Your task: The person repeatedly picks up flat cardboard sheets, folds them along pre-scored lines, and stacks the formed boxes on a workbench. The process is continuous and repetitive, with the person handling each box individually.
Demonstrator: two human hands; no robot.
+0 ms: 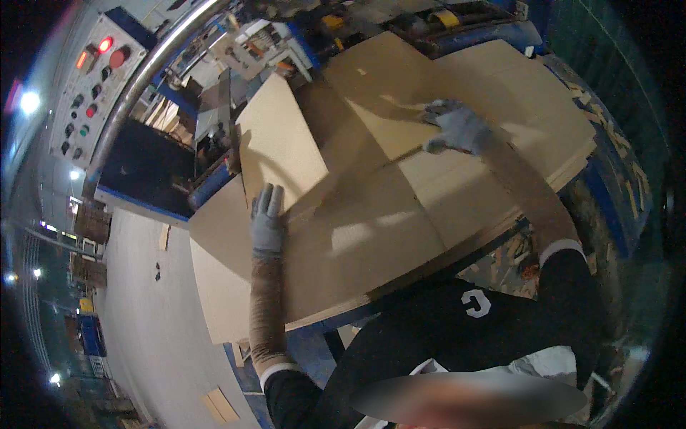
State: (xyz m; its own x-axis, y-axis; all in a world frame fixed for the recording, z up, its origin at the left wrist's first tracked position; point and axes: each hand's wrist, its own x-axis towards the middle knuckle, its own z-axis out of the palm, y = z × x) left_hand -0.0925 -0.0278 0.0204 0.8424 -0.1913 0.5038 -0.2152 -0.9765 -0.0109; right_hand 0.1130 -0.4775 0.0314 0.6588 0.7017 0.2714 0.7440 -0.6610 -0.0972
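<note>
A large stack of brown cardboard sheets (386,243) lies in front of me, creased across its top. My left hand (268,223), in a grey glove, reaches up with fingers stretched out at the lower corner of a raised cardboard flap (279,146). My right hand (461,129), gloved alike, has its fingers spread over the edge of another cardboard panel (393,93) at the far middle. Neither hand is closed round anything. Whether the right palm presses on the board I cannot tell.
A control panel (96,89) with lit red lights and knobs stands at the upper left, behind a curved metal rail (146,79). Blue machinery (486,36) borders the far side. Cardboard scraps (511,261) litter the area at right. Loose strips lie on the grey floor (153,307).
</note>
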